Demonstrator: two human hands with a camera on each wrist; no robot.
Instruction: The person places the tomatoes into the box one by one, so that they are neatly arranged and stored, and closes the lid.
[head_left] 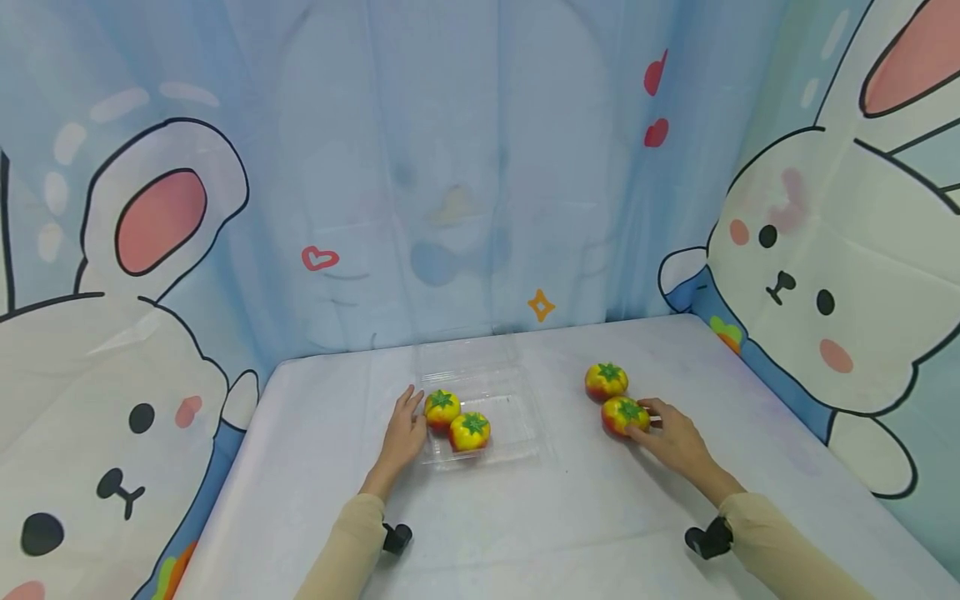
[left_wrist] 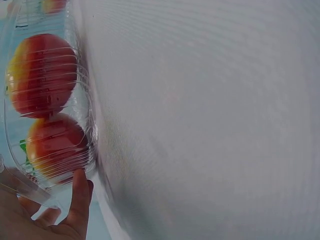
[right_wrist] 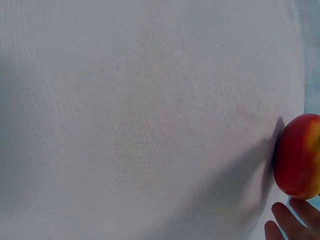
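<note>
Two yellow-red fruits with green star-shaped tops, one at the left (head_left: 442, 409) and one nearer the front (head_left: 469, 432), lie in a clear plastic container (head_left: 517, 429). My left hand (head_left: 402, 435) touches the container's left side; the left wrist view shows its fingers (left_wrist: 79, 200) extended against the ribbed wall. On the table to the right are two similar fruits, one behind (head_left: 606, 381) and one in front (head_left: 624, 415). My right hand (head_left: 677, 442) touches the front fruit's right side with thumb and fingers apart. Its fingers (right_wrist: 287, 220) are loosely extended beside the red fruit (right_wrist: 297, 157).
The container's clear lid (head_left: 465, 354) stands raised at its back edge. A white cloth covers the table (head_left: 487, 533). Behind it hangs a blue curtain (head_left: 450, 167) printed with white rabbits.
</note>
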